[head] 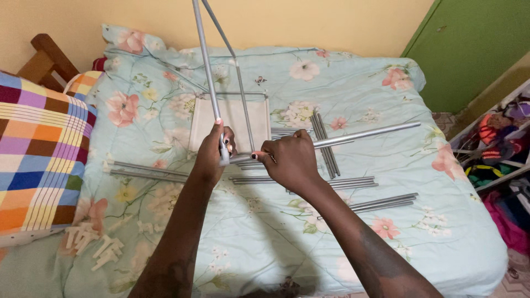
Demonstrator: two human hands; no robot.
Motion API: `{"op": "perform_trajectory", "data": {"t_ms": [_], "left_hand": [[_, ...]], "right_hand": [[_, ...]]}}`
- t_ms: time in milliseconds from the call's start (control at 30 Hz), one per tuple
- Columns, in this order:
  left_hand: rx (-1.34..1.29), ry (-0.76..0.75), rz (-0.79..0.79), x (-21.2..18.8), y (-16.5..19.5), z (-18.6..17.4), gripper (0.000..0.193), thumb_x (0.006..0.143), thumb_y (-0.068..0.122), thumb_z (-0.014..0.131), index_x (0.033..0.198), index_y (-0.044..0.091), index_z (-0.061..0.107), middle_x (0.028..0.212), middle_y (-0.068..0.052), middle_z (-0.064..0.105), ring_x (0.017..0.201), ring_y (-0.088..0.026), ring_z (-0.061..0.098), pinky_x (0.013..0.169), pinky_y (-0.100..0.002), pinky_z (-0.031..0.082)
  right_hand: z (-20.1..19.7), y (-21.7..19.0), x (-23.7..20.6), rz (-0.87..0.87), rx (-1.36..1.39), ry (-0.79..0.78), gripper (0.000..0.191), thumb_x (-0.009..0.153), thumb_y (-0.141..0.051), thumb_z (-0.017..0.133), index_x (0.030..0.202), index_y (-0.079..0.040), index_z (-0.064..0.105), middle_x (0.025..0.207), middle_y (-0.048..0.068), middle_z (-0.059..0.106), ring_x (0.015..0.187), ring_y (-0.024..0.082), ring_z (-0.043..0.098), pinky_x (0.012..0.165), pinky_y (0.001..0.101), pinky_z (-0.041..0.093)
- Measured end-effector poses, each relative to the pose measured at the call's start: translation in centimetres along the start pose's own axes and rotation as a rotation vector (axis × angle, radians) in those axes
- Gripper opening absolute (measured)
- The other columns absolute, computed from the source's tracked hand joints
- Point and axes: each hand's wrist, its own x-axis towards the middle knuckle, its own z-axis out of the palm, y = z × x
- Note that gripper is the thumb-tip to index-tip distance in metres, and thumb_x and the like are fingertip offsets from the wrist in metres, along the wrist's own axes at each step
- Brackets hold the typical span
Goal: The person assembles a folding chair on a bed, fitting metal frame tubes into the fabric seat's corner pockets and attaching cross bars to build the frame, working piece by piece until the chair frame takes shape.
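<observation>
Upright tube [207, 72] top cut off — joint hidden behind left hand [212, 152].

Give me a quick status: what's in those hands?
Left hand grips upright metal tube. Right hand holds long tube at their joint. Spare tubes lie beneath on bed.

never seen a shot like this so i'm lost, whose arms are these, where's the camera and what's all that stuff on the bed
The camera is worn on a person's head and looks down, so the two bare arms reaching in from below are that person's own. There is one picture only.

The left hand grips an upright grey metal tube near its lower end, where a white plastic connector sits. The right hand holds a second grey tube that points right, its near end brought to that connector.

Below them is a bed with a pale blue floral cover. On it lie loose grey tubes in small bundles, a white fabric panel in a tube frame, and white plastic connectors at lower left. A chequered pillow lies on the left.
</observation>
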Motion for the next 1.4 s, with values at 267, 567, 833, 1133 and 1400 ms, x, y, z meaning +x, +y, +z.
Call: {"op": "perform_trajectory", "data": {"t_ms": [267, 567, 833, 1133, 1400], "left_hand": [[0.079, 0.097, -0.006, 0.2, -0.2, 0.0, 0.051, 0.105, 0.058, 0.042, 0.079, 0.014, 0.048, 0.066, 0.001, 0.048, 0.061, -0.011, 0.045, 0.058, -0.027, 0.038], [0.054, 0.181, -0.023, 0.5, -0.7, -0.1, 0.052, 0.105, 0.058, 0.043, 0.076, 0.014, 0.047, 0.062, 0.001, 0.047, 0.057, -0.013, 0.045, 0.056, -0.028, 0.038], [0.356, 0.212, 0.063, -0.1, -1.1, 0.0, 0.056, 0.104, 0.059, 0.041, 0.075, 0.012, 0.049, 0.064, 0.001, 0.049, 0.062, -0.010, 0.048, 0.060, -0.025, 0.040], [0.250, 0.253, 0.009, 0.1, -0.3, -0.4, 0.055, 0.103, 0.061, 0.040, 0.077, 0.013, 0.051, 0.063, 0.000, 0.050, 0.057, -0.011, 0.046, 0.057, -0.027, 0.037], [0.195, 0.243, -0.041, -0.3, -0.1, -0.5, 0.054, 0.104, 0.059, 0.043, 0.077, 0.013, 0.050, 0.061, 0.002, 0.046, 0.055, -0.011, 0.041, 0.054, -0.028, 0.037]], "right_hand": [[0.3, 1.4, -0.1, -0.319, 0.175, 0.211, 0.028, 0.087, -0.030, 0.074, 0.105, -0.008, 0.073, 0.086, 0.004, 0.071, 0.087, 0.025, 0.063, 0.091, 0.0451, 0.038], [1.2, -0.2, -0.2, -0.196, 0.125, 0.161, 0.012, 0.094, -0.023, 0.069, 0.090, -0.013, 0.074, 0.078, 0.002, 0.070, 0.076, 0.023, 0.060, 0.082, 0.0437, 0.032], [2.1, 0.4, 0.8, -0.018, 0.010, -0.258, 0.037, 0.105, -0.042, 0.056, 0.089, -0.014, 0.074, 0.069, 0.008, 0.067, 0.068, 0.032, 0.064, 0.078, 0.0454, 0.046], [1.2, 0.8, -0.1, -0.171, 0.244, 0.117, 0.033, 0.079, -0.030, 0.080, 0.100, -0.007, 0.071, 0.086, 0.007, 0.074, 0.083, 0.030, 0.064, 0.084, 0.0421, 0.044], [0.8, -0.2, -0.1, -0.255, 0.073, 0.175, 0.020, 0.090, -0.031, 0.074, 0.089, -0.011, 0.075, 0.074, 0.004, 0.070, 0.068, 0.027, 0.064, 0.077, 0.0412, 0.046]]}}
